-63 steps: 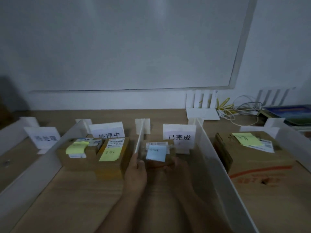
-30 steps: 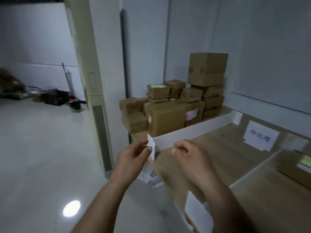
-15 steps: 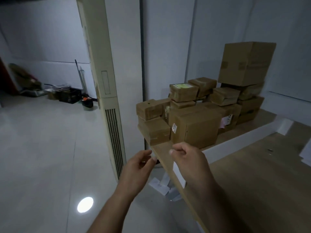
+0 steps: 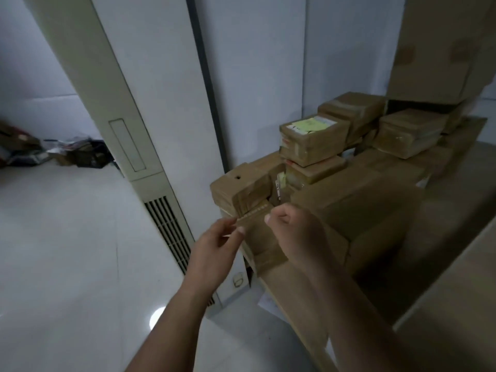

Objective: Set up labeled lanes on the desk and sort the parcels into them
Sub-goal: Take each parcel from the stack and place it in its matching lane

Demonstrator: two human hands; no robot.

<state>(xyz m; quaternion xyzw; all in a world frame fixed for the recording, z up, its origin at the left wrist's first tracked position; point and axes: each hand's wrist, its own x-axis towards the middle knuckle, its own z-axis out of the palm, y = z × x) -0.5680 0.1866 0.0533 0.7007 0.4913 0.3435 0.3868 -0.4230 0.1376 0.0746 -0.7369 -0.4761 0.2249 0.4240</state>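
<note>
Though blurred at the fingertips, readable enough in the head view: left hand raised at the near corner of the parcel pile, fingers loosely bent, thumb and forefinger close together right against the pale edge of a small parcel with a round hole in its top. Cannot tell whether pinching that edge or only touching it. Just beside, right hand, back turned to the camera, fingers curled in toward the palm, set in front of a large brown box low in the pile; inside of that curl hidden, so cannot tell whether closed round anything. Pile itself crowded onto the end of the wooden desk, against the white wall: small taped parcels stacked on bigger ones, one of them topped with a yellow note, and a tall carton highest at the upper right. To the left of the desk, a cream standing air conditioner with a slotted grille near its foot. Beyond, glossy pale floor with one round glare spot, dark clutter far off along the wall, and a few white sheets lying under the desk edge.
</note>
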